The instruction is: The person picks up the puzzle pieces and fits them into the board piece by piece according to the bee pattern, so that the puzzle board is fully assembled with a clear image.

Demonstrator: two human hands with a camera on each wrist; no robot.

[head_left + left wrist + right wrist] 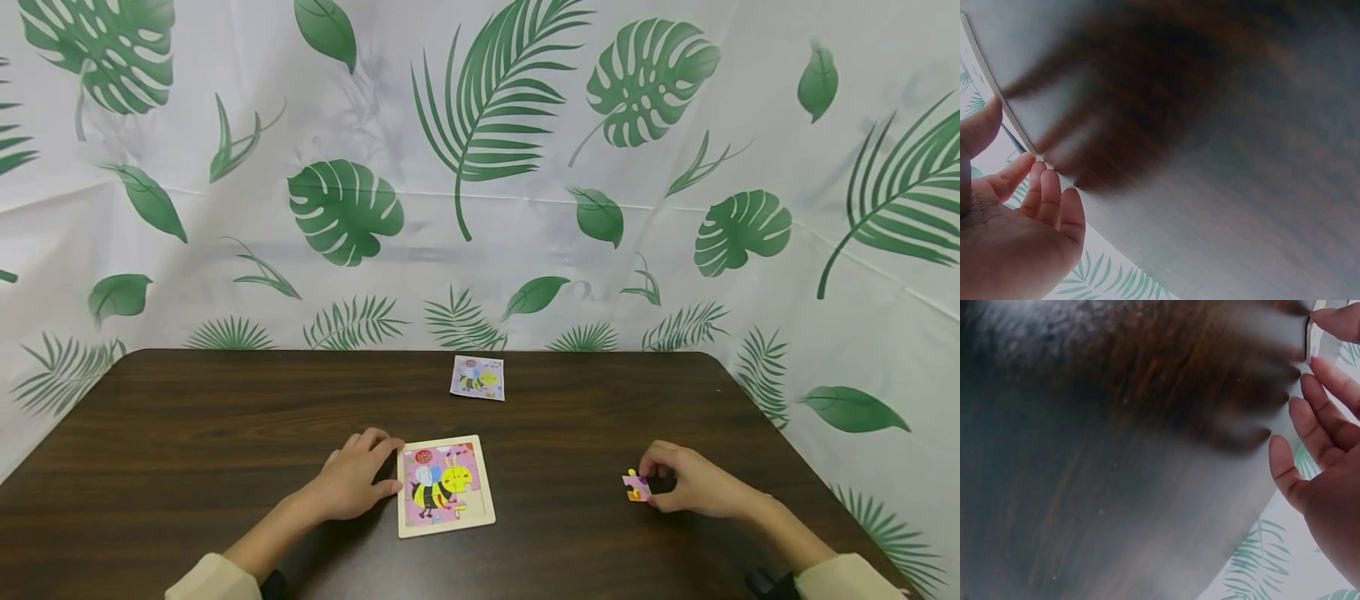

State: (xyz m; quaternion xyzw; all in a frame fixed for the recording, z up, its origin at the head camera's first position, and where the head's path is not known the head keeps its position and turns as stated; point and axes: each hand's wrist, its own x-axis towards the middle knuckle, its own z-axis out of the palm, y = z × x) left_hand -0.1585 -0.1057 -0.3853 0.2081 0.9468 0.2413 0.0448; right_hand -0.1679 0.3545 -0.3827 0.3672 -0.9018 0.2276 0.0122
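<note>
A square wooden jigsaw tray lies flat on the dark table, with a yellow-and-black bee picture in it. Bare wood shows at the picture's lower right. My left hand touches the tray's left side with thumb and index finger; in the left wrist view, the fingertips of the left hand rest along the tray's edge. Farther right, my right hand pinches a pink-and-yellow puzzle piece between thumb and index finger, at or just above the tabletop. Only the piece's edge shows in the right wrist view.
A small picture card of the same bee lies near the table's back edge. Behind the dark wood-grain table hangs a white cloth printed with green leaves.
</note>
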